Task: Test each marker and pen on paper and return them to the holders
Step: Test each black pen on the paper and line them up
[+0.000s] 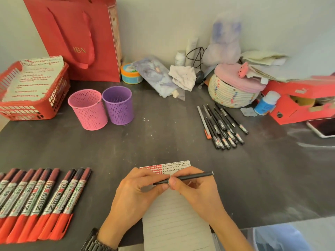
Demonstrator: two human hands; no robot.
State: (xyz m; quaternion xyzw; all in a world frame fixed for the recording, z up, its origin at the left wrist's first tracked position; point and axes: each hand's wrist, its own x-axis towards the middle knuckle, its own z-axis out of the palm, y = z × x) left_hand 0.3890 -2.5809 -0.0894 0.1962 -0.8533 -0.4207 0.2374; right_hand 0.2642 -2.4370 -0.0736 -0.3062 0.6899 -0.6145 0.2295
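Head cam has both hands on one black pen, held level just over the top of the lined paper at the front of the counter. The left hand pinches the pen's left end, and the right hand has thumb and fingers curled round the barrel. Pink holder and purple holder stand side by side further back, red markers lie in a row on the left, and the other black pens are bunched off to the right.

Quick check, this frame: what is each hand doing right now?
Left hand: grip closed, pinching one end of the black pen.
Right hand: grip closed on the same pen's barrel.
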